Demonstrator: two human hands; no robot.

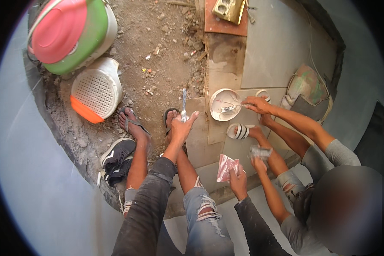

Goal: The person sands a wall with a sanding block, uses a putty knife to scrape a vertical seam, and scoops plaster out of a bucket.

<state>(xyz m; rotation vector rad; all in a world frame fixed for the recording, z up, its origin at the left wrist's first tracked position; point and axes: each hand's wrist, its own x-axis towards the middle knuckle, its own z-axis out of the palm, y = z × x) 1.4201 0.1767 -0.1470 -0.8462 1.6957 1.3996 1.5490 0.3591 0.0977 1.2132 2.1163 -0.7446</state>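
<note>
My left hand [180,130] is closed around a narrow, white-smeared tool [184,102] like a putty knife. Its thin grey-blue end points away from me, and my thumb sticks out to the right. In my right hand [238,181] I grip a flat square spreader [227,167], reddish-pink and smeared with white, held between thumb and fingers. A white bowl [216,96] of pale paste sits ahead, between and beyond my hands. A co-worker's hand [257,103] holds a metal scraper [232,108] over this bowl. That person's other hand holds a blurred grey flat piece [260,152].
Dark shoes [117,158] lie left of my sandalled feet. Further left stand a white perforated basket [96,91] and a pink-and-green lidded container [68,34]. A gold socket plate [229,9] lies at the far end of the tiles. A sack [302,87] and a cable are at right.
</note>
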